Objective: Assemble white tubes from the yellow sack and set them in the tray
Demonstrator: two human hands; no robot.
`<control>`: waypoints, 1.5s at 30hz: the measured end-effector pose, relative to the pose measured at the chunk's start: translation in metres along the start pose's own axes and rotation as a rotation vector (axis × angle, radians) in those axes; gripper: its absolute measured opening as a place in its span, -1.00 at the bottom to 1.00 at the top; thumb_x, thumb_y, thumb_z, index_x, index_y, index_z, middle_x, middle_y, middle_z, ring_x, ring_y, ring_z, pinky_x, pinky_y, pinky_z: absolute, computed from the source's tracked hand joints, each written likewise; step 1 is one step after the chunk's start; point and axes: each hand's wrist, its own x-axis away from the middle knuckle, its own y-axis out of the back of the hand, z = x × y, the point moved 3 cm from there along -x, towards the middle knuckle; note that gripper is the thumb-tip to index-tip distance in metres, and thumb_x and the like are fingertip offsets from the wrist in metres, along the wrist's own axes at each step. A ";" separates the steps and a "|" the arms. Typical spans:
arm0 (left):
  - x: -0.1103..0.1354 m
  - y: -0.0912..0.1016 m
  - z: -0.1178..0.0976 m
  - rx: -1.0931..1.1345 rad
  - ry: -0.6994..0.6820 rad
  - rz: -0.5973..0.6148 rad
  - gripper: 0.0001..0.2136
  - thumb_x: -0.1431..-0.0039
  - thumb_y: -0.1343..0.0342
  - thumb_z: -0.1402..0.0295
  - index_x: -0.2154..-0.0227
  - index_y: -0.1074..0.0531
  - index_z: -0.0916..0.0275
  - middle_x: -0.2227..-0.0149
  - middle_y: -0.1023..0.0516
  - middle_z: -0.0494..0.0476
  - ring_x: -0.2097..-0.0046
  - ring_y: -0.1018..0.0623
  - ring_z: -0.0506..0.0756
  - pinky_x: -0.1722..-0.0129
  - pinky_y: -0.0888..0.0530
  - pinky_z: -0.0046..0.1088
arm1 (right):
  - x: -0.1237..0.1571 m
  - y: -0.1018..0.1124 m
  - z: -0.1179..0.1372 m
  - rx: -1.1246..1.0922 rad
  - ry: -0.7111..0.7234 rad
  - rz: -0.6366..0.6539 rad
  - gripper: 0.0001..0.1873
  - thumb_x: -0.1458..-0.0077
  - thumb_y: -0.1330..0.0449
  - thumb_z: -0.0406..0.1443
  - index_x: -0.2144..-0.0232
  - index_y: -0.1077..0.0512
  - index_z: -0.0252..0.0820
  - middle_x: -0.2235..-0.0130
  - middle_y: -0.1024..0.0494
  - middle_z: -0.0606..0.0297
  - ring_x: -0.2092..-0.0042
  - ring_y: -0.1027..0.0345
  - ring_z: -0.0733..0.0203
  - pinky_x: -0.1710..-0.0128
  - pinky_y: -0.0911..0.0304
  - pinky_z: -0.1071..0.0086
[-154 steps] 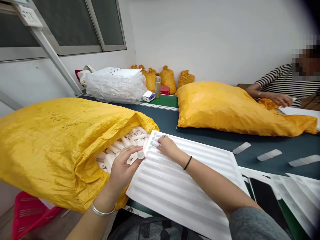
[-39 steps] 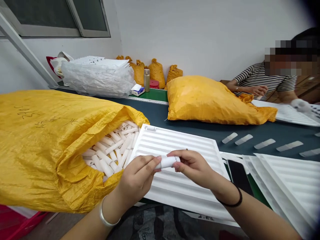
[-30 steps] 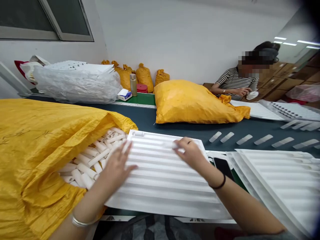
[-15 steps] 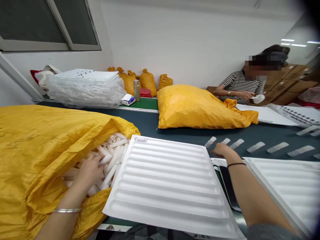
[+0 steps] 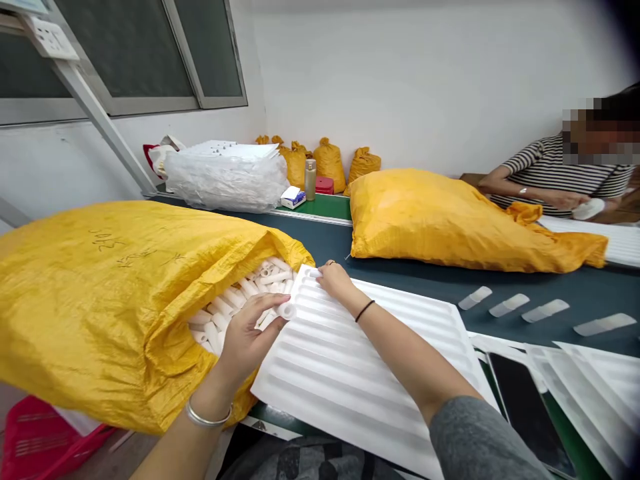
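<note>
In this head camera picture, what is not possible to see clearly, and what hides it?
All in the head view:
Far corner of the white tray: what lies beneath the right hand, hidden by the hand itself.
Tube in the left hand: its length, hidden behind its near end.
Yellow sack: its writing is too small to read; the left edge cuts the sack off.
White sheets at lower right: cut by the right edge.

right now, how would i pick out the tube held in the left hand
Find the open yellow sack at left, loose white tubes inside. In front of its mouth, near the white tray, is the left hand. The tube is pinched in that hand; neighbours lie loose.
</note>
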 end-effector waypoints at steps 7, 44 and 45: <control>0.015 0.028 0.010 -0.276 -0.021 -0.054 -0.64 -0.21 -0.10 0.40 -0.08 -0.33 0.16 0.04 -0.50 0.17 0.01 -0.48 0.12 -0.01 -0.42 -0.32 | 0.045 0.030 0.020 -0.189 0.214 -0.114 -0.64 -0.25 -0.07 -0.30 -0.06 -0.39 -0.25 0.17 -0.51 0.17 0.19 -0.39 0.23 0.14 -0.29 0.39; 0.024 -0.062 -0.065 -0.149 -0.491 0.238 -0.46 -0.15 -0.09 0.63 -0.17 -0.24 0.15 0.16 -0.53 0.16 0.12 -0.52 0.04 0.11 -0.50 -0.47 | 0.220 0.074 0.004 -0.572 0.195 -0.098 -0.70 -0.19 -0.16 -0.20 0.04 -0.44 -0.15 0.23 -0.56 0.20 0.29 -0.43 0.23 0.26 -0.36 0.38; 0.028 -0.067 -0.062 -0.148 -0.503 0.286 -0.44 -0.17 -0.08 0.62 -0.21 -0.19 0.13 0.16 -0.54 0.16 0.11 -0.52 0.04 0.11 -0.51 -0.47 | 0.221 0.068 0.003 -0.473 0.236 -0.063 -0.69 -0.18 -0.18 -0.22 0.03 -0.44 -0.14 0.21 -0.56 0.19 0.25 -0.43 0.20 0.21 -0.35 0.36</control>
